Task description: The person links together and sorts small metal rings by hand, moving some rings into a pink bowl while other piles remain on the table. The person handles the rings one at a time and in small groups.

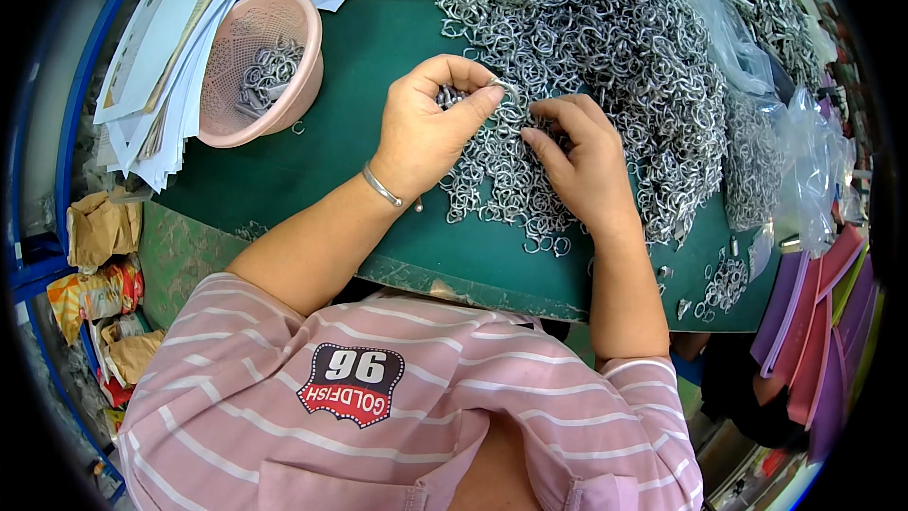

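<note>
A large heap of small silver metal rings [586,19] spreads over the green table [355,66] in front of me. At its near edge, my left hand [421,128] pinches a metal ring [507,88] between thumb and forefinger. A metal bangle [381,186] circles that wrist. Just to the right, my right hand [594,170] hovers low over the rings. Its thumb and forefinger are bent with a small gap between them, and no piece shows there. The other fingers are partly hidden.
At the left stands a pink plastic basket [301,99] with some metal pieces inside, against stacked papers [156,66]. Clear plastic bags [804,170] lie on the right. A small cluster of rings [724,286] sits near the front right corner, beside hanging coloured strips [818,312].
</note>
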